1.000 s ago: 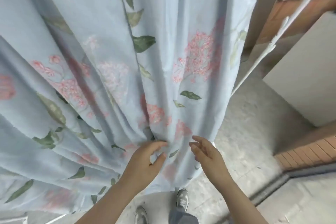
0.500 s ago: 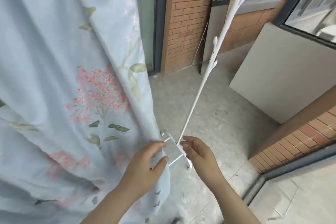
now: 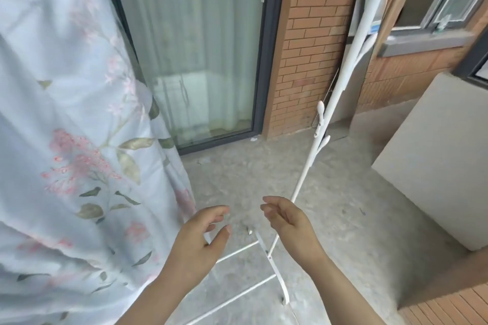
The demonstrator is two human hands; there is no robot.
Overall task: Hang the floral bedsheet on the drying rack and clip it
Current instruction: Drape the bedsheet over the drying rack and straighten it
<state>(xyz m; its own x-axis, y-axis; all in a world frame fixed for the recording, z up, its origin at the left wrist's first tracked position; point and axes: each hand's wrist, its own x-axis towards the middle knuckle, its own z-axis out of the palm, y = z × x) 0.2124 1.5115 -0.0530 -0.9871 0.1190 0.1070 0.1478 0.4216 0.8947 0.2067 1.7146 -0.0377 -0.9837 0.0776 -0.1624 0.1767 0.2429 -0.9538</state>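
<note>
Soft matt cloth bedsheet (image 3: 79,140) at left; glossy white painted metal rack (image 3: 340,92) on right; rough grey concrete floor (image 3: 343,192); rough brick wall (image 3: 314,34); smooth glass door (image 3: 190,34)

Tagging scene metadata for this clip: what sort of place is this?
Probably a home's outdoor patio or balcony used for drying laundry: bare concrete floor, a brick wall beside a glass sliding door, and a floral bedsheet hanging next to a white drying rack.

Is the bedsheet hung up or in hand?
Hung: the bedsheet drapes down from above the frame; left hand and right hand hold nothing. Clipped: cannot tell.
</note>
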